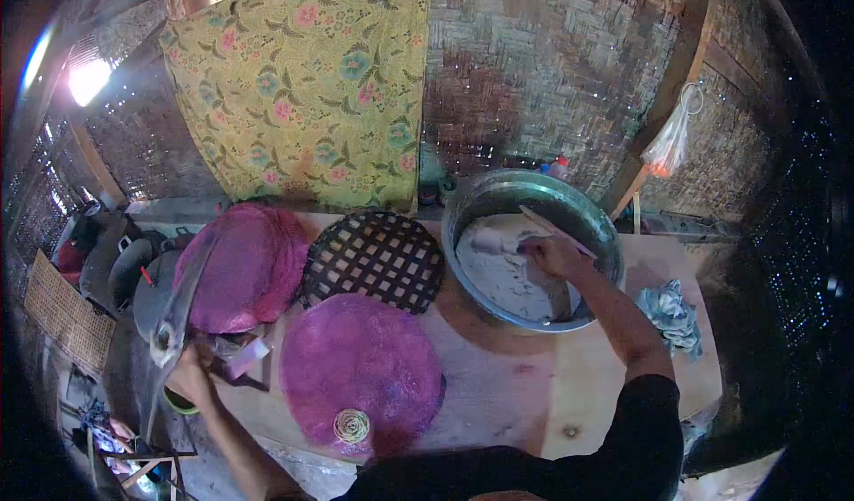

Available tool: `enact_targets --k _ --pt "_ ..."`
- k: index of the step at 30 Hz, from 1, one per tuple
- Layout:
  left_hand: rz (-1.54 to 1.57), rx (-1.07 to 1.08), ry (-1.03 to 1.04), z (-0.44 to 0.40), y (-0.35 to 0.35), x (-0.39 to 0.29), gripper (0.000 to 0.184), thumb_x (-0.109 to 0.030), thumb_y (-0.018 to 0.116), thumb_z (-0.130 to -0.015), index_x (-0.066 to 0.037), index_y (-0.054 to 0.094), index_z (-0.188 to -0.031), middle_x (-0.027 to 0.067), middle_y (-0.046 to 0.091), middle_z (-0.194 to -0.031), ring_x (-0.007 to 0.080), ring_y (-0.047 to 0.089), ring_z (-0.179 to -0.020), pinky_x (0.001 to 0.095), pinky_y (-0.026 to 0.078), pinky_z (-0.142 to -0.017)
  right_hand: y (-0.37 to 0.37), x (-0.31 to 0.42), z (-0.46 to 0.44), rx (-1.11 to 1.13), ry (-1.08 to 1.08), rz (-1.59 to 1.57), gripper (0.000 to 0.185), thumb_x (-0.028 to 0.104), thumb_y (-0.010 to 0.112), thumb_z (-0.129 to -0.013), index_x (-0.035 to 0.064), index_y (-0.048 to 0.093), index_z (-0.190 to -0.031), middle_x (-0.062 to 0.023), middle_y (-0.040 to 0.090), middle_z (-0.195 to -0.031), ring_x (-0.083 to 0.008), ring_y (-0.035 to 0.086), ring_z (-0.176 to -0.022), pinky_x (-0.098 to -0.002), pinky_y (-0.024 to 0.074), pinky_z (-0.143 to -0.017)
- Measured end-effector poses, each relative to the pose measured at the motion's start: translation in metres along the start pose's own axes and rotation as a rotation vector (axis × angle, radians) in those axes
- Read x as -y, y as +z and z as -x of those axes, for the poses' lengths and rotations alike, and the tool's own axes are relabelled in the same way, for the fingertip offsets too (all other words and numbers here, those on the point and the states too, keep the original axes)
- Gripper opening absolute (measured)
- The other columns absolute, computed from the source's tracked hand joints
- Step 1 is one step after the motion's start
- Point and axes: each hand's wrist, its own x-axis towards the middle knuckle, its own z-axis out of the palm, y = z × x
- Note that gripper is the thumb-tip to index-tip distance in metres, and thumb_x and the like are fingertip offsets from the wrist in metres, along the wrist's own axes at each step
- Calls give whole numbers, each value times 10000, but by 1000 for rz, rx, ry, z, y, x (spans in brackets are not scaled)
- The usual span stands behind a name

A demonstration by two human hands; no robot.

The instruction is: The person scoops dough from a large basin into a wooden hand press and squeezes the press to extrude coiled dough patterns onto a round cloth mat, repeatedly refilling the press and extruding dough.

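At the right, my right hand (553,257) reaches into a large metal basin (605,234). Its fingers are closed round something I cannot make out, beside a flat wooden stick (559,232). White flour-like stuff (498,274) lies in the basin. On the left, my left hand (190,372) is by a greyish cloth or plastic strip (182,301); its fingers are partly hidden, and what it holds is unclear. A pale purple-white piece (247,357) is just right of that hand. A round pink mat (356,367) bears a small coiled pale piece (351,426).
A pink-covered round stack (240,270) and a black lattice tray (374,261) stand behind the mat on the wooden table (498,394). A crumpled cloth (669,314) lies at right. Dark pans (133,270) stand at far left. A plastic bag (672,141) hangs from a post.
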Motion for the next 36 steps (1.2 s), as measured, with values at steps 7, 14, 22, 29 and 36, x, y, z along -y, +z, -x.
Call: enact_targets --k 7,14,22,29,36 --pt "222 475 209 22 47 -135 448 -156 643 -746 8 492 -1134 124 607 -944 236 591 -814 351 468 -727 -103 86 47 175 -183 -323 232 100 579 -873 9 601 -1085 -81 648 -907 -175 615 -771 -301 501 -675" --pt "162 800 851 66 91 -263 419 -183 665 -714 -9 518 -1065 133 608 -913 269 604 -822 374 472 -738 -164 191 76 623 7 -770 267 218 556 -914 28 602 -1097 0 570 -763 -69 504 -628 -229 431 -541" --pt "-25 637 993 96 83 -298 361 -248 708 -672 -52 537 -922 156 593 -866 348 596 -843 419 474 -744 -141 255 68 198 -365 -89 260 236 593 -861 27 624 -1011 -60 549 -657 -144 508 -557 -290 416 -502" --pt "498 878 813 102 120 -251 350 -371 664 -711 -119 603 -945 103 617 -900 302 615 -848 380 501 -720 -89 311 98 -254 -658 820 283 208 534 -784 57 577 -1020 -57 548 -743 -208 556 -613 -359 434 -519" --pt "140 930 658 68 107 -213 367 -336 670 -762 -128 607 -1059 102 649 -1035 215 634 -929 310 488 -830 -162 319 121 -412 -586 652 400 165 522 -771 61 521 -1157 -28 557 -793 -177 561 -671 -326 434 -547"
